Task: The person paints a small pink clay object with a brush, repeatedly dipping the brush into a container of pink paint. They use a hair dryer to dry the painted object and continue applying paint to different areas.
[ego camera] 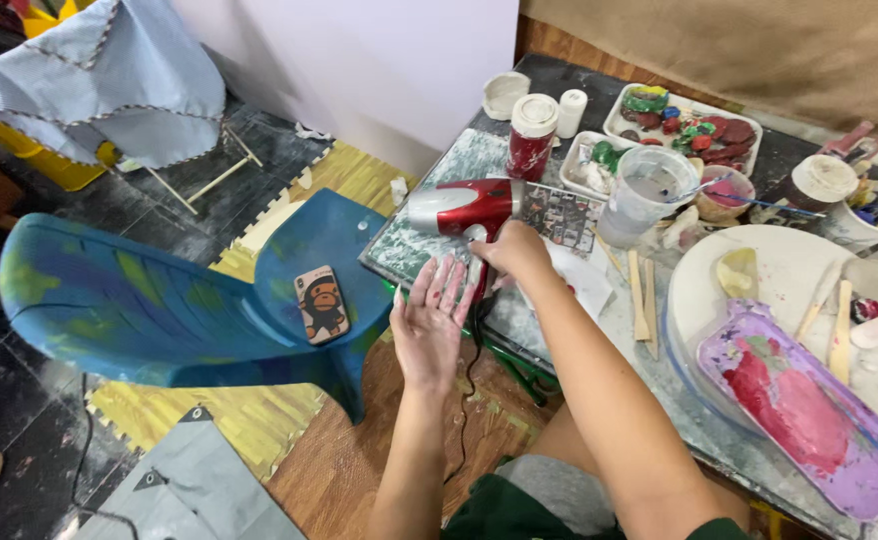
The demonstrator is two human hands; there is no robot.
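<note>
- My right hand (515,250) is wrapped around the handle of the red and silver hair dryer (464,208), which sits at the near left edge of the table (429,245). Its nozzle points left, so the air would pass just above my other palm.
- My left hand (429,322) is open and empty, fingers spread, palm up, just below the nozzle. The fingers look smeared with pale paint, which is probably why I hold it flat in front of the dryer.
- The dryer's black cord (471,350) hangs down past the table edge between my forearms, near my left wrist.
- Left of my hands stands a blue and green painted chair (159,310), with a phone in an orange monkey case (320,303) lying on its seat, close to my left hand.
- To the right on the table lie a purple tray of red paint (809,410), a white round plate (779,270), wooden sticks (641,295) and a clear cup (645,200).
- Farther off stand a red jar with a white lid (532,140) and trays of coloured pieces (684,125), well apart from my hands.
</note>
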